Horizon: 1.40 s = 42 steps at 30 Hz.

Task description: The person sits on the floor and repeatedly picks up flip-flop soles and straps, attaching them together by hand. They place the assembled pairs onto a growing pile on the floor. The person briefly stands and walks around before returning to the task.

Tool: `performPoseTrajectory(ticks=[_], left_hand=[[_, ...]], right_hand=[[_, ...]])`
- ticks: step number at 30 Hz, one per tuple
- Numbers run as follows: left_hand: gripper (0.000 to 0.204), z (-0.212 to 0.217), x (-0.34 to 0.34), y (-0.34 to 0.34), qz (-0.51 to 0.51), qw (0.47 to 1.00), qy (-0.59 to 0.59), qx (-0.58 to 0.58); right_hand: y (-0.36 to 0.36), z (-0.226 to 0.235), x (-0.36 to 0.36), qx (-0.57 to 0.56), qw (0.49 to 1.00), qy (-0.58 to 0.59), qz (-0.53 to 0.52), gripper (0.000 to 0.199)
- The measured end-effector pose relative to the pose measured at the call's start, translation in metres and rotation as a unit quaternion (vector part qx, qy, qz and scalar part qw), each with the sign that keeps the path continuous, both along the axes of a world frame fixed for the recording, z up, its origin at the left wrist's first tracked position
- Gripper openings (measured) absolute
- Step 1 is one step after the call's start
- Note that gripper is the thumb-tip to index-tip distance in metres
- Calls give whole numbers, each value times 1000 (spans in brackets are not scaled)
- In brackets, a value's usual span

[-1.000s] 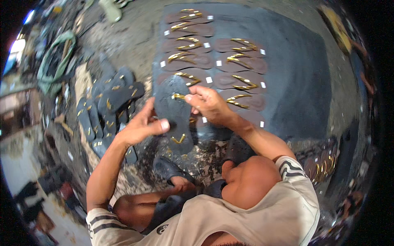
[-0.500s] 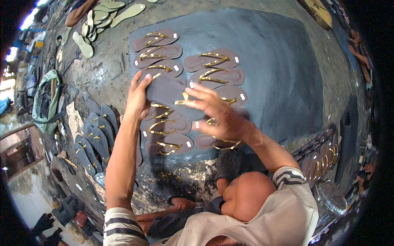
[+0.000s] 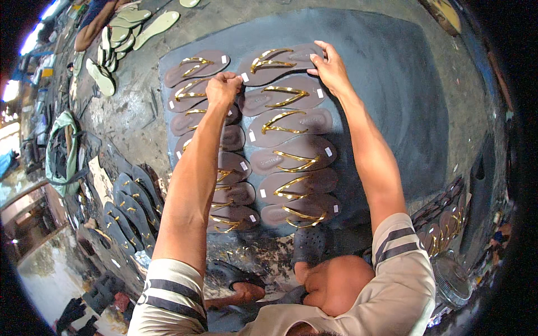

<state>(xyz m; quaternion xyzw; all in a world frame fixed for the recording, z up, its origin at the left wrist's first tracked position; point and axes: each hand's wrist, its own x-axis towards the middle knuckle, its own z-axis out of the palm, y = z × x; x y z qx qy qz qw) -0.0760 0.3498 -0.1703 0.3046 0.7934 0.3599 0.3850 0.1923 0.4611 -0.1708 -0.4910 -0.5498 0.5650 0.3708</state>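
A brown flip-flop [image 3: 305, 53] with a shiny gold thong strap lies footbed up at the far end of the right-hand column of matching flip-flops. My right hand [image 3: 332, 71] curls its fingers and thumb around its rounded right end. At the other end, beside a small white label, my left hand [image 3: 223, 89] pinches its edge with closed fingers. Nearer me in that column is another brown flip-flop [image 3: 288, 121], its gold strap facing up. The left column, with a brown flip-flop [image 3: 213, 59] at its far end, is partly covered by my left forearm.
The flip-flops rest on a dark grey sheet [image 3: 386, 112] spread over the floor. Black soles with gold fittings [image 3: 131, 207] are piled at left. Pale green soles [image 3: 162, 29] lie at the far left. More gold-strapped flip-flops [image 3: 448, 224] stand at right near a clear round container [image 3: 451, 280].
Both hands have moved away from me with the flip-flop. Its dark underside was showing over the columns; now it lies footbed up at the right column's far end.
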Motion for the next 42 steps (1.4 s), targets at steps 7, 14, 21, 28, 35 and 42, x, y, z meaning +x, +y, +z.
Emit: performPoseTrajectory(ticks=[7,14,21,28,35,42], left_hand=[[34,11,5,7,-95,985,133,-50],[43,-20,-11,7,-167,941,293,30],[38,1,8,-46,-108,956,257,89],[53,100,-113,-310,176,860,478,35],[110,115,-184,-506,105,817,396,-407],[74,77,-191,-566,133,774,563,-257]], right_hand=[[10,-21,24,150,941,-300,49,44],[17,8,-5,320,835,-436,101,61],[-10,-29,-19,328,734,-554,214,67],[-96,-32,72,253,841,-451,161,59],[-123,-11,46,417,866,-275,-38,45],[-151,73,-5,355,924,-135,-40,37]])
